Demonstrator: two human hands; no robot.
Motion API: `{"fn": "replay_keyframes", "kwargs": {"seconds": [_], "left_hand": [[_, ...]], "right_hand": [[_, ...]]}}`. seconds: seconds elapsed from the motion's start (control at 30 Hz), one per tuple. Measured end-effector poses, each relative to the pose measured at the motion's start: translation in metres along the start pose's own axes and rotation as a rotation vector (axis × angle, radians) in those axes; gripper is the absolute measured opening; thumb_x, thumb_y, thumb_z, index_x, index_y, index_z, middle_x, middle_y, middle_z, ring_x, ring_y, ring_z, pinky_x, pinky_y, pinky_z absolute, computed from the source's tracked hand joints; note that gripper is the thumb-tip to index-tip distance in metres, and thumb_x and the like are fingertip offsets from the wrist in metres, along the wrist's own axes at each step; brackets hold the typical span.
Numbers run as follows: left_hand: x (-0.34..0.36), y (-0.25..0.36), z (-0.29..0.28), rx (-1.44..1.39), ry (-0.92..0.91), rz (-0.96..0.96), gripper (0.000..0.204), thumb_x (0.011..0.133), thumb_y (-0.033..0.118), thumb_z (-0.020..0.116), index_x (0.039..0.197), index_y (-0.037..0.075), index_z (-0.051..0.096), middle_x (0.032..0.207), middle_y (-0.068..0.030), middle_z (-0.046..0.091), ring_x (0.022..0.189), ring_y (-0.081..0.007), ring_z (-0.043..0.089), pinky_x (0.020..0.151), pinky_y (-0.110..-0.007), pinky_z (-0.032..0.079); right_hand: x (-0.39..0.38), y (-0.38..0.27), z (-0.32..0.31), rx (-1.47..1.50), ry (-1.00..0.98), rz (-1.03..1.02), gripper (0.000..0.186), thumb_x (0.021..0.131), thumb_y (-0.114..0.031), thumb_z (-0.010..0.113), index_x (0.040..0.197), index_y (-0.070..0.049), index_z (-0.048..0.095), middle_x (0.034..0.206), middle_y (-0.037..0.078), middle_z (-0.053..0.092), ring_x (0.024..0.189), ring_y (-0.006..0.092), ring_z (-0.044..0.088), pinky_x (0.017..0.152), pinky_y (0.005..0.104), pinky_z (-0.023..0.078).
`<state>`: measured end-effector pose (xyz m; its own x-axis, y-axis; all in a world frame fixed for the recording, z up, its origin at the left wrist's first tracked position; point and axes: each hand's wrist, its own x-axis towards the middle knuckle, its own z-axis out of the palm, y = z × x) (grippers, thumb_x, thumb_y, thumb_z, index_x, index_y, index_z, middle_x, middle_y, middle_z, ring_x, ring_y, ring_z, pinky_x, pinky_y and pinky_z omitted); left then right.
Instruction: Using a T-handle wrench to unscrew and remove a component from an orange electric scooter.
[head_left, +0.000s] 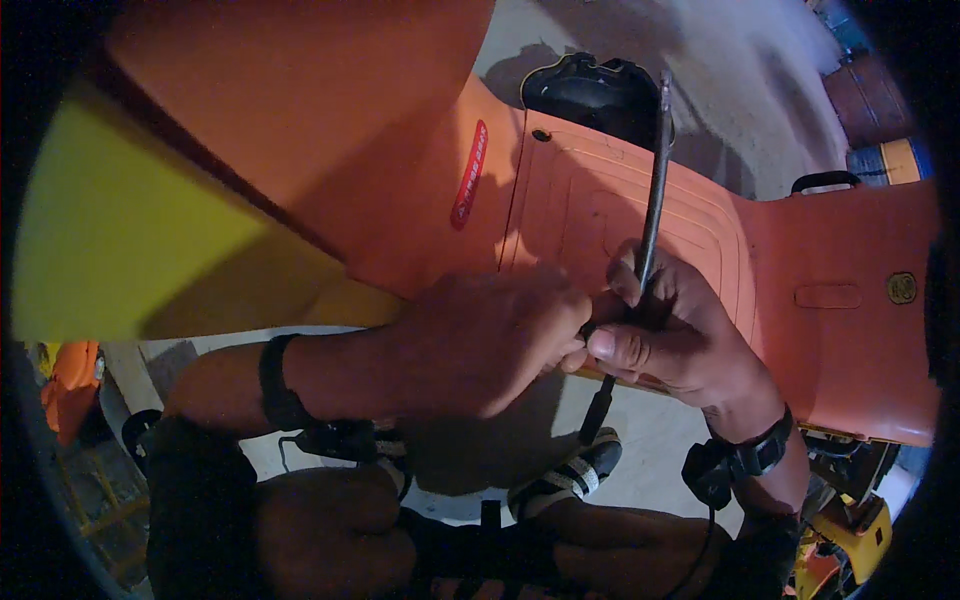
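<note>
A long metal rod (655,190) stands nearly upright in view, with a flattened upper tip and a black lower section. My right hand (680,340) is closed round its middle, thumb across the front. My left hand (510,340) is closed just left of it, fingertips meeting the right thumb at a small dark part I cannot make out; whatever it grips is hidden. Both hands are over an orange moulded vehicle body (350,140), with a ridged floor panel (560,200) behind them and a red oblong label (468,172) to the left.
A yellow panel (120,240) fills the left. A black open part (555,95) lies beyond the body. Drums (860,95) stand at back right, yellow machinery (850,530) at lower right and orange items (70,390) at far left. My legs and sandalled feet show below on the pale floor (460,450).
</note>
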<state>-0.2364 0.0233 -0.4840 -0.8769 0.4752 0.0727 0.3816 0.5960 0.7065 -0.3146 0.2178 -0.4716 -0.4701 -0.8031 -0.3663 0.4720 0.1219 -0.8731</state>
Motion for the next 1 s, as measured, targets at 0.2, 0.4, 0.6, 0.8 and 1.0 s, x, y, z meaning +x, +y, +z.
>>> {"fn": "replay_keyframes", "kwargs": {"seconds": [0.2, 0.4, 0.6, 0.8, 1.0], "left_hand": [[-0.002, 0.004, -0.003, 0.058, 0.016, 0.087, 0.020, 0.083, 0.017, 0.060, 0.091, 0.002, 0.049, 0.076, -0.0136, 0.054, 0.067, -0.0321, 0.059, 0.056, -0.041, 0.047], [-0.007, -0.006, 0.005, 0.055, 0.146, 0.243, 0.028, 0.081, 0.016, 0.063, 0.096, 0.000, 0.047, 0.077, -0.0130, 0.054, 0.065, -0.0308, 0.059, 0.052, -0.040, 0.047], [-0.007, -0.010, 0.005, 0.101, 0.207, 0.324, 0.035, 0.079, 0.014, 0.067, 0.102, -0.002, 0.046, 0.076, -0.0124, 0.055, 0.059, -0.0292, 0.059, 0.047, -0.038, 0.046], [-0.007, -0.010, 0.007, 0.085, 0.246, 0.317, 0.041, 0.078, 0.014, 0.068, 0.107, -0.003, 0.045, 0.080, -0.0140, 0.058, 0.061, -0.0292, 0.060, 0.048, -0.038, 0.047], [-0.009, -0.008, 0.004, 0.102, 0.237, 0.286, 0.040, 0.078, 0.014, 0.067, 0.107, -0.003, 0.045, 0.078, -0.0142, 0.058, 0.062, -0.0296, 0.060, 0.049, -0.039, 0.047]], "right_hand": [[0.001, -0.001, -0.001, 0.035, -0.094, -0.012, 0.033, 0.082, -0.002, 0.068, 0.085, -0.009, 0.036, 0.079, -0.001, 0.044, 0.079, 0.0100, 0.056, 0.065, 0.0203, 0.043], [0.004, -0.002, 0.008, 0.146, -0.027, 0.014, 0.045, 0.072, -0.006, 0.077, 0.084, -0.013, 0.034, 0.068, 0.002, 0.055, 0.059, 0.0094, 0.057, 0.051, 0.0196, 0.042], [0.006, -0.009, 0.011, 0.051, -0.045, 0.044, 0.045, 0.071, -0.008, 0.077, 0.083, -0.013, 0.034, 0.065, 0.001, 0.050, 0.053, 0.0082, 0.051, 0.049, 0.0194, 0.038], [0.004, -0.016, 0.011, -0.023, 0.025, 0.070, 0.045, 0.068, -0.006, 0.077, 0.086, -0.012, 0.036, 0.075, 0.000, 0.051, 0.065, 0.0085, 0.053, 0.057, 0.0200, 0.040], [0.006, -0.007, 0.003, -0.109, 0.036, -0.030, 0.051, 0.061, 0.000, 0.078, 0.088, -0.012, 0.036, 0.078, 0.000, 0.051, 0.073, 0.0090, 0.052, 0.066, 0.0215, 0.040]]}}
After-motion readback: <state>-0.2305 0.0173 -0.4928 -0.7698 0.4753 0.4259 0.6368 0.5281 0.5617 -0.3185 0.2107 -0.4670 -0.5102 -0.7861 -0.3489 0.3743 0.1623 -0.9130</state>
